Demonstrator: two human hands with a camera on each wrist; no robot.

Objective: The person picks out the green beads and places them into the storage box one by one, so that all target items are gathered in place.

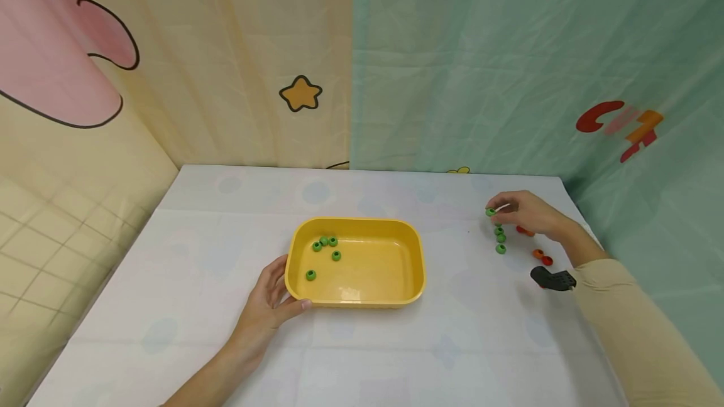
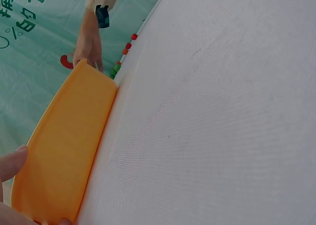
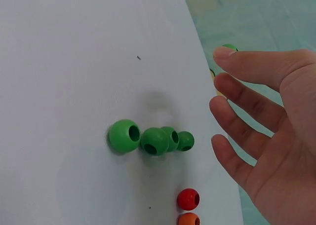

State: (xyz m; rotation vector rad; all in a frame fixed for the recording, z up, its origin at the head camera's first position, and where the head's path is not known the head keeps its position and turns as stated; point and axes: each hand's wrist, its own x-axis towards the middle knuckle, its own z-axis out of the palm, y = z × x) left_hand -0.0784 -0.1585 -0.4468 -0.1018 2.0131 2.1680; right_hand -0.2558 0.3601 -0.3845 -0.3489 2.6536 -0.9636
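Observation:
My left hand (image 1: 268, 297) grips the near left corner of a yellow plastic tray (image 1: 390, 297), its thumb lying along the front edge. Several green beads (image 1: 336, 256), each with a hole, lie in the tray's left half. Over the far right of the table, my right hand (image 1: 526, 211) pinches a green bead (image 1: 490, 212) between thumb and finger, raised off the cloth. In the right wrist view the thumb mostly hides that bead. Several more green beads (image 3: 124, 135) sit in a loose row on the table below this hand.
Red beads (image 3: 188, 199) and orange beads (image 1: 538, 254) lie by the right forearm. A black strap-like piece (image 1: 553, 279) sticks out near the right sleeve. White patterned cloth (image 1: 452, 325) covers the table; printed curtains (image 1: 452, 61) hang behind it and at its sides.

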